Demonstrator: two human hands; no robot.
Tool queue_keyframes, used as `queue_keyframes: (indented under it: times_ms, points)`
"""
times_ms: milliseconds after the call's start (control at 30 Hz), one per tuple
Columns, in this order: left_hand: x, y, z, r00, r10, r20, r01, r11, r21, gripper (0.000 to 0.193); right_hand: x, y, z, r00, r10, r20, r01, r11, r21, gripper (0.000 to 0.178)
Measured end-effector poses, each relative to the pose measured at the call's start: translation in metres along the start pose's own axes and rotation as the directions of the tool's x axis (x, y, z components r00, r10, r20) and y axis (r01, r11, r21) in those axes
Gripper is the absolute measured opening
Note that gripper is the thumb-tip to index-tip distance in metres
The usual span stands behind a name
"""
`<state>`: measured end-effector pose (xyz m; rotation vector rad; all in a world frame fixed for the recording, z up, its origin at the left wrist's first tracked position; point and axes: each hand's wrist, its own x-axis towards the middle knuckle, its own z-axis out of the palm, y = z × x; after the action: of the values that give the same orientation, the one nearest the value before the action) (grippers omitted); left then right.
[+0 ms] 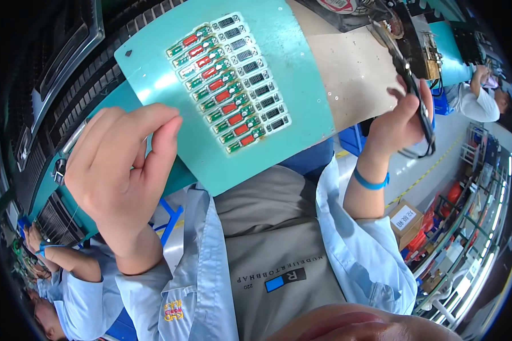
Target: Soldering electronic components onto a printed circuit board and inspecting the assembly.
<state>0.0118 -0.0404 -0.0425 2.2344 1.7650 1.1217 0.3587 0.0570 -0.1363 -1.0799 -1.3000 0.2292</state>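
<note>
In front of me a panel of small green circuit boards (215,85) lies slantwise on a teal mat (301,85). Each board carries a red part, and a row of dark rectangular parts (261,90) runs along the panel's right side. My left hand (116,165) hovers left of the panel, thumb and forefinger pinched together; whatever they may hold is too small to see. Off to the right, my right hand (401,122) is closed round a slim black tool with a metal front end (411,79), apparently a soldering iron. Its front end points away from me, toward the bench's far right.
A conveyor track (91,77) with dark ridges runs along the left. Beyond the tool's front end sits a small dark holder (395,25). One co-worker (82,284) works at the lower left, another (475,99) at the far right. A cardboard box (405,221) stands beside shelving.
</note>
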Motion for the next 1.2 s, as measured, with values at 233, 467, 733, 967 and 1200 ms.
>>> queue_keyframes:
  times_ms: [233, 467, 733, 967, 1200]
  points:
    - [0.002, 0.003, -0.002, 0.998, -0.058, -0.015, 0.058, 0.996, 0.066, 0.02, -0.004, 0.007, -0.041, 0.999, 0.038, -0.005, -0.036, 0.983, 0.181, 0.052]
    - [0.007, 0.002, -0.001, 1.0, -0.022, 0.003, 0.022, 0.999, 0.05, 0.02, 0.0, 0.014, -0.085, 0.999, -0.014, 0.035, 0.0, 0.933, 0.359, 0.048]
    - [0.002, 0.006, -0.002, 0.999, -0.044, 0.032, 0.041, 0.996, 0.075, 0.018, 0.029, 0.045, -0.036, 0.965, 0.263, 0.018, -0.262, 0.965, -0.009, 0.031]
    - [0.004, 0.003, -0.001, 0.997, -0.062, 0.049, 0.058, 0.994, 0.09, 0.017, -0.008, 0.016, -0.049, 0.975, 0.216, -0.049, -0.195, 0.943, 0.268, 0.04]
    - [0.008, -0.002, 0.005, 1.0, -0.008, -0.024, 0.01, 0.998, 0.054, 0.016, -0.046, -0.031, -0.038, 0.983, -0.049, 0.175, 0.014, 0.981, 0.195, 0.053]
